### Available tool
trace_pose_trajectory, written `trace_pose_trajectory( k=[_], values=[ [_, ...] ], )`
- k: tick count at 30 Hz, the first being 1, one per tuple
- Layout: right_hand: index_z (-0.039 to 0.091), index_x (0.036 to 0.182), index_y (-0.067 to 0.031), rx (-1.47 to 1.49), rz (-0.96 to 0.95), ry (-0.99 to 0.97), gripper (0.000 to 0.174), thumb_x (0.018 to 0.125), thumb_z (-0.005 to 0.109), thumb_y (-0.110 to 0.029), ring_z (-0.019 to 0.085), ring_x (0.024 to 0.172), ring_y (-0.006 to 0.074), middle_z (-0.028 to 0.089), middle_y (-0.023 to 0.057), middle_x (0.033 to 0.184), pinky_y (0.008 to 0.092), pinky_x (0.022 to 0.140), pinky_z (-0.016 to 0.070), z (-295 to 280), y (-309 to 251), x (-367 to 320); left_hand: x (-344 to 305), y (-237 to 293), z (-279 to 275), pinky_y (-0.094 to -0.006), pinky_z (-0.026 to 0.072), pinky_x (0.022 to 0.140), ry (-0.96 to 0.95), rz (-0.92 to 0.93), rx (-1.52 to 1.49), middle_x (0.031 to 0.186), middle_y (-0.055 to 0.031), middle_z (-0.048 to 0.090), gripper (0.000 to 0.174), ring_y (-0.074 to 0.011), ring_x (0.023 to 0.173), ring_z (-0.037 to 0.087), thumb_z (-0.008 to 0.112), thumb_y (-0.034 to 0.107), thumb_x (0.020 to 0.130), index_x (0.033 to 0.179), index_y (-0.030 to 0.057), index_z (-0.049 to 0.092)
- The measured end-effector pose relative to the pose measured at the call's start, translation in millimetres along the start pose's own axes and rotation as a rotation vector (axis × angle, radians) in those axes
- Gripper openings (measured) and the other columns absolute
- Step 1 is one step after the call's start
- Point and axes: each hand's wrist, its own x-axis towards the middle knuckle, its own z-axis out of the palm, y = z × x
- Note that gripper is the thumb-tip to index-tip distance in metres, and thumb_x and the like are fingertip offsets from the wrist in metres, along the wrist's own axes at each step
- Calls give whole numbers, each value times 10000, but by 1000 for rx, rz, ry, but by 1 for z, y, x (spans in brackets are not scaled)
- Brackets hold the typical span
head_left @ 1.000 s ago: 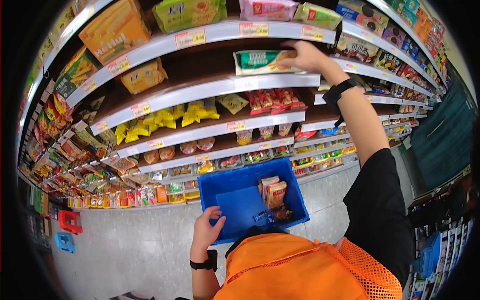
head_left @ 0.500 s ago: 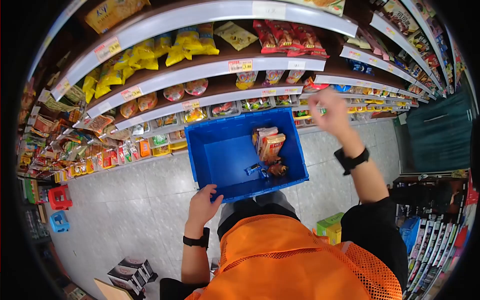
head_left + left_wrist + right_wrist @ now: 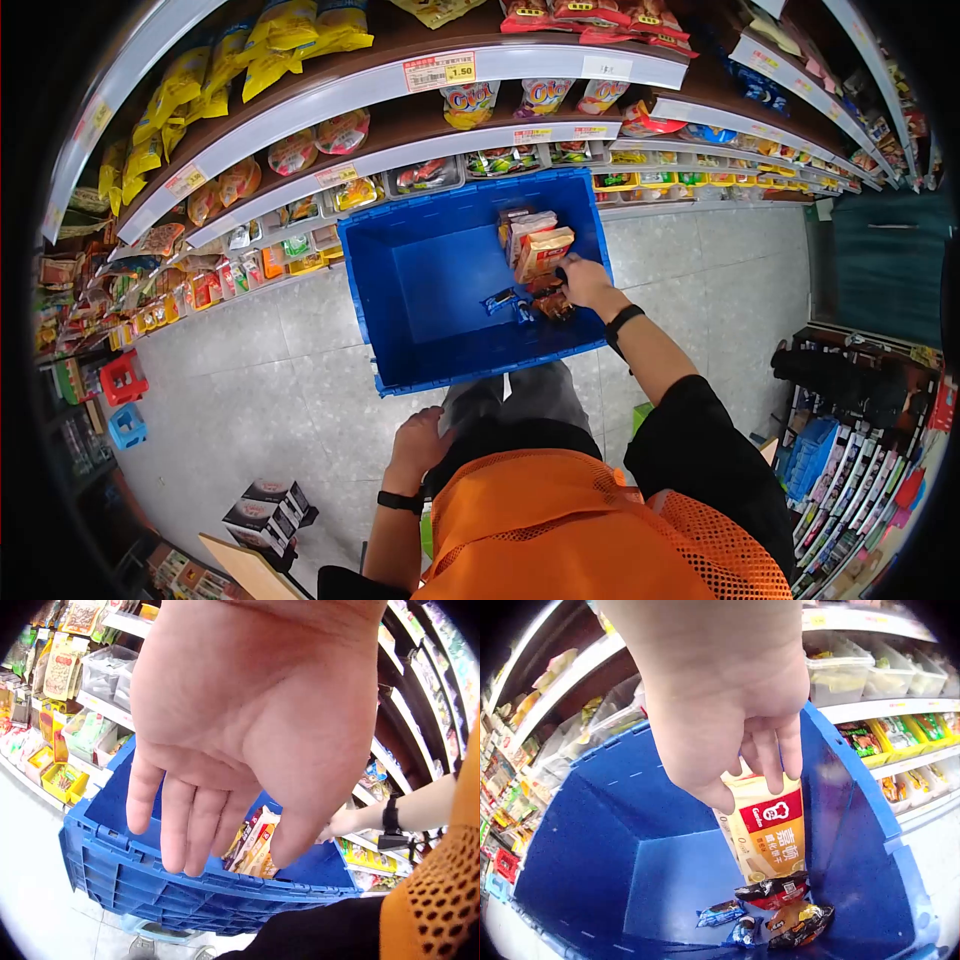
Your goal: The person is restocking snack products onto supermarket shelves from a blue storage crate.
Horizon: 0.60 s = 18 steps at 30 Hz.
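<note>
My right hand (image 3: 590, 283) reaches into the blue crate (image 3: 365, 300) at its right side. Its fingers (image 3: 769, 776) hang bent in front of the top of an orange-and-white wafer biscuit pack (image 3: 776, 832), with no item visible between thumb and fingers. That pack stands on end against other biscuit packs (image 3: 528, 228). Below it lie small blue-wrapped snacks (image 3: 721, 913), a black-and-red packet (image 3: 776, 890) and a brown packet (image 3: 802, 924). My left hand (image 3: 418, 440) holds nothing and hangs near my thigh, below the crate's near edge; its fingers look straight in the left wrist view.
Curved shelves of snacks run along the far side, with yellow bags (image 3: 285, 30), red bags (image 3: 600, 18) and cups (image 3: 470, 103). Trays (image 3: 425, 175) line the lowest shelf behind the crate. Red and blue stools (image 3: 125, 378) and printed cartons (image 3: 265, 512) stand on the floor at left.
My right hand has left the green-and-white biscuit pack on the upper shelf and come down into the crate. The head view has tilted downward. My left hand stays low at the left.
</note>
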Motion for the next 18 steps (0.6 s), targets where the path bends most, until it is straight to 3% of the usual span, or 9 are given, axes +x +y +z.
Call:
trace_pose_trajectory(
  k=[1,4,5,6,8,10,13,15,18],
  values=[
    [543,1279,-52,-10,31,-20,561,770,747,-176,635,1108,343,555,176,1329,442,913,550,5,3,12,-3,3,2,-448,545,868,20,-5,-8,1069,-200,703,412,-369,991,676,731,274,824,1141,23,651],
    [553,1250,-32,18,54,57,531,759,736,-118,622,1131,352,547,172,1333,437,924,546,15,10,43,-12,19,-2,-418,556,842,81,-68,-41,1059,-172,719,386,-347,973,692,737,246,826,1139,28,674],
    [546,1251,-35,11,93,8,520,762,716,-85,606,1160,351,541,163,1324,426,935,543,18,12,57,-15,23,-2,-415,562,818,81,-107,-62,1046,-166,720,374,-343,936,695,739,224,825,1140,34,675],
    [545,1239,-38,-16,73,131,501,766,706,-74,606,1163,340,549,161,1292,414,936,543,31,17,67,-19,23,0,-415,564,800,110,-95,-40,1036,-164,720,364,-339,915,697,742,220,823,1131,38,675],
    [548,1190,-43,-53,79,138,437,780,695,-76,606,1161,337,559,153,1256,410,936,543,36,20,79,-28,26,4,-452,551,820,119,-115,-65,996,-195,712,365,-386,936,679,718,248,841,1118,18,657],
    [520,1149,-38,15,116,159,385,798,675,-75,602,1163,338,575,153,1206,407,907,557,39,21,86,-33,33,5,-442,555,826,138,-125,-49,1003,-191,717,362,-373,944,686,724,243,840,1117,21,655],
    [514,1176,-42,1,138,154,371,829,639,-81,612,1155,325,582,153,1193,390,895,567,55,25,94,-39,40,9,-439,555,838,136,-170,-56,1010,-178,721,372,-364,951,690,721,260,844,1130,31,657],
    [508,1192,-56,-44,158,254,338,867,593,-90,617,1155,309,579,147,1201,384,893,571,74,29,104,-40,42,12,-440,554,842,139,-185,-53,1018,-174,721,379,-360,958,690,719,269,846,1139,36,656],
    [368,1454,-66,-24,247,86,615,891,600,-151,556,1257,333,490,148,1358,417,959,554,67,22,110,-31,42,8,-439,551,861,134,-197,-18,1053,-164,719,408,-349,991,686,715,297,851,1169,51,648]
  ],
)
